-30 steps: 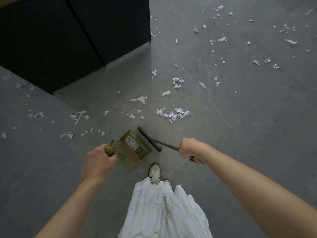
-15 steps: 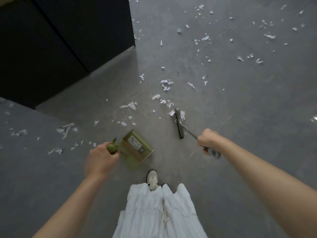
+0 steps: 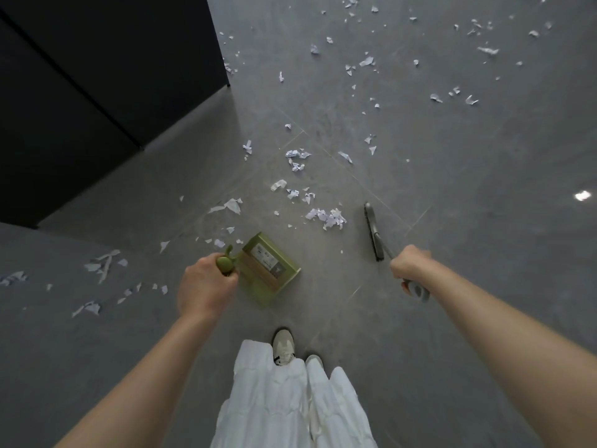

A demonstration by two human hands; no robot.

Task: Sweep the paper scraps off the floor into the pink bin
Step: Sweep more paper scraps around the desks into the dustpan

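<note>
White trousers (image 3: 290,409) and pale shoes (image 3: 283,347) nearest, on grey tiled floor (image 3: 452,253). Left hand (image 3: 206,286), fingers wrapped round the green handle (image 3: 226,265) of an olive dustpan (image 3: 269,270); pan sits on the floor just ahead of the shoes, mouth facing away. White label (image 3: 268,258) inside the pan, print too small to read. Right hand (image 3: 408,265), fingers closed on the grey broom handle (image 3: 416,289); broom head (image 3: 373,231) down on the floor, right of the pan and apart from it. A pile of paper scraps (image 3: 328,218) lies between pan and broom head, slightly beyond. More scraps scattered left and far across the floor. Dark cabinet (image 3: 97,92) upper left. Pink bin not in view.
</note>
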